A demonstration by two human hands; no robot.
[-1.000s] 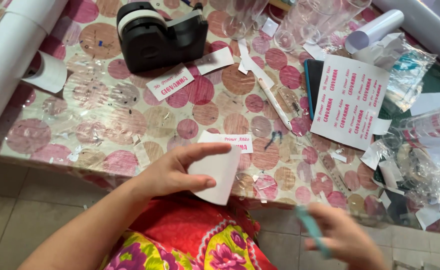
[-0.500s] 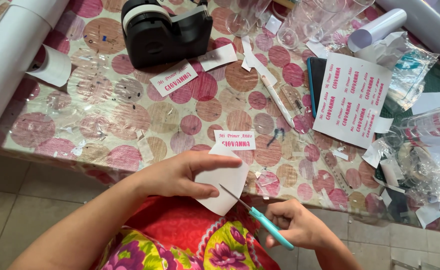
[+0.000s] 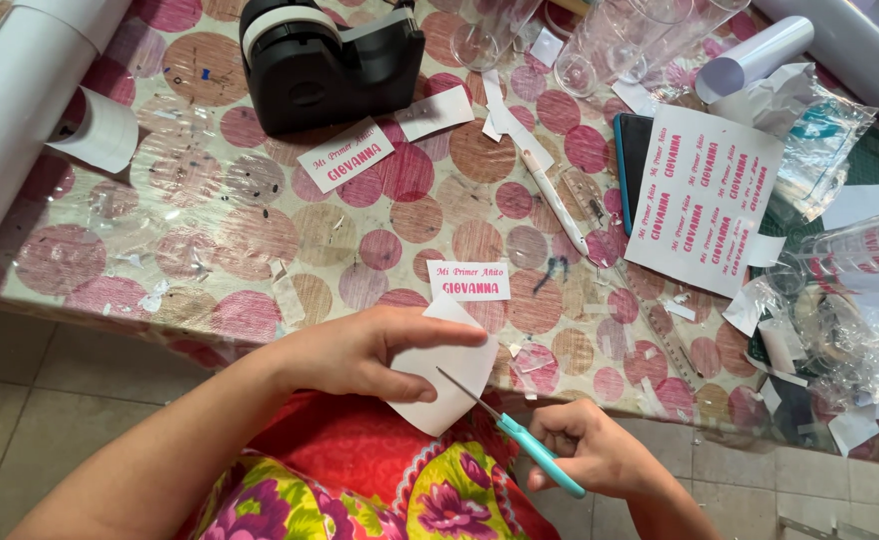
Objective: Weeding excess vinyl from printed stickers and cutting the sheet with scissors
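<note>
Holding a white piece of paper just off the near edge of the worktop, the left hand pinches it between thumb and fingers, so it stays flat for cutting. The right hand is closed around the blue handles of the scissors, and the thin blades lie across the paper's lower right side. Just past the paper, a small cut label with pink writing lies on the spotted cloth, with another one farther back. A black tape dispenser sits at the far side. To the right lies a printed sheet of labels beside crinkly clear plastic wrap.
</note>
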